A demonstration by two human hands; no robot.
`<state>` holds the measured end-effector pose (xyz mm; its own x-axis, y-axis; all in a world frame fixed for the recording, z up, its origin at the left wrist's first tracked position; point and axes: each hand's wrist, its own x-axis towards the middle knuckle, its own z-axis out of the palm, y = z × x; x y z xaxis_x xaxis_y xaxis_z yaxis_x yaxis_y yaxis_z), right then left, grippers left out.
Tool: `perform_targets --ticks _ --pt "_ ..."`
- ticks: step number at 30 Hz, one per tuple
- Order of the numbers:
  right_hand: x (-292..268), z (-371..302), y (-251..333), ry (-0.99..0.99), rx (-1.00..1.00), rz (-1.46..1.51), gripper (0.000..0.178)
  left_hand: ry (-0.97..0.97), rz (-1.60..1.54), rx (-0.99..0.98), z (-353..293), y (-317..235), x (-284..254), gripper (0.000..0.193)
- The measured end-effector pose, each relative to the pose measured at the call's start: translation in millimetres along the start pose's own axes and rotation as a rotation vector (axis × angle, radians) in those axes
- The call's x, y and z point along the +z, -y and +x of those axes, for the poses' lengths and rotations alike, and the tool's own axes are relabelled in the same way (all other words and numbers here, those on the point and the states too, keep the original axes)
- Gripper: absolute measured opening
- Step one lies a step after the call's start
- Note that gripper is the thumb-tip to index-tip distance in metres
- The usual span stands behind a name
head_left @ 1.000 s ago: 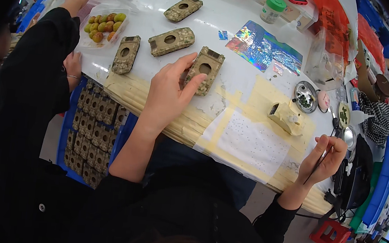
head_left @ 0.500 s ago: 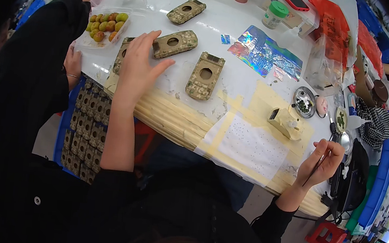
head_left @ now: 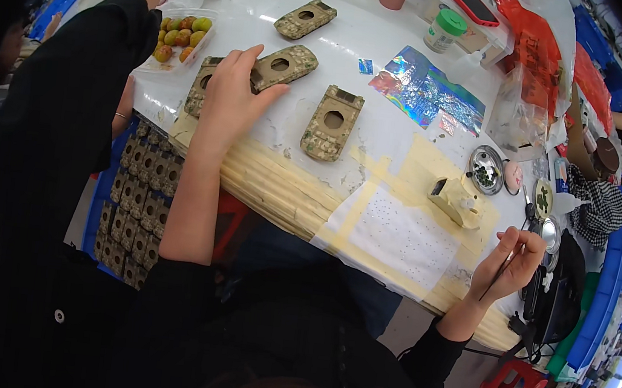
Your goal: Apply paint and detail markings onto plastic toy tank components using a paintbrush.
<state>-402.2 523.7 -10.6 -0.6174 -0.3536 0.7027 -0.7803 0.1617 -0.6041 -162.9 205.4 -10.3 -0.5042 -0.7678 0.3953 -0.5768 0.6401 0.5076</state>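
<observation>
My left hand (head_left: 232, 102) has its fingers spread, thumb apart. It reaches between a camouflage toy tank hull (head_left: 202, 85) on its left, partly hidden by the hand, and another tank hull (head_left: 286, 69) beyond the fingers. Whether the fingertips touch either one I cannot tell. Two more of these hulls, each with a round hole on top, lie on the table: one hull (head_left: 332, 123) to the right, one hull (head_left: 305, 19) farther back. At the right front edge my right hand (head_left: 513, 267) is closed around a thin dark paintbrush (head_left: 497, 278), its tip pointing down toward the wrist.
A yellowish block (head_left: 458, 202) stands beside a dotted white sheet (head_left: 397, 237). Behind are shiny foil (head_left: 432, 89), a green-lidded jar (head_left: 445, 31) and a round metal dish (head_left: 486, 170). A co-worker's arm (head_left: 107, 44) reaches past a fruit tray (head_left: 183, 37); below sits a crate of hulls (head_left: 135, 206).
The view has shifted slightly. My left hand stays by the two hulls and my right hand keeps the paintbrush. The co-worker's arm has moved a little to the right, over the fruit tray's edge.
</observation>
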Motion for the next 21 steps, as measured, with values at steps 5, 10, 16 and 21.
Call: perform_targets --ticks 5,10,16,21 --pt "2.4 1.7 2.8 -0.021 0.002 0.025 0.016 0.004 -0.591 -0.101 -10.4 -15.1 -3.6 0.056" --pt "2.0 1.6 3.5 -0.032 0.008 0.017 0.016 0.2 -1.134 -0.097 -26.8 -45.4 -15.8 0.06" --pt "1.6 0.6 4.3 -0.068 0.006 0.036 0.017 0.304 -1.304 -0.044 -39.4 -55.1 -10.0 0.069" --pt "-0.3 0.9 5.6 -0.038 0.023 0.066 0.018 0.428 -1.559 -0.085 -45.7 -62.2 -1.2 0.072"
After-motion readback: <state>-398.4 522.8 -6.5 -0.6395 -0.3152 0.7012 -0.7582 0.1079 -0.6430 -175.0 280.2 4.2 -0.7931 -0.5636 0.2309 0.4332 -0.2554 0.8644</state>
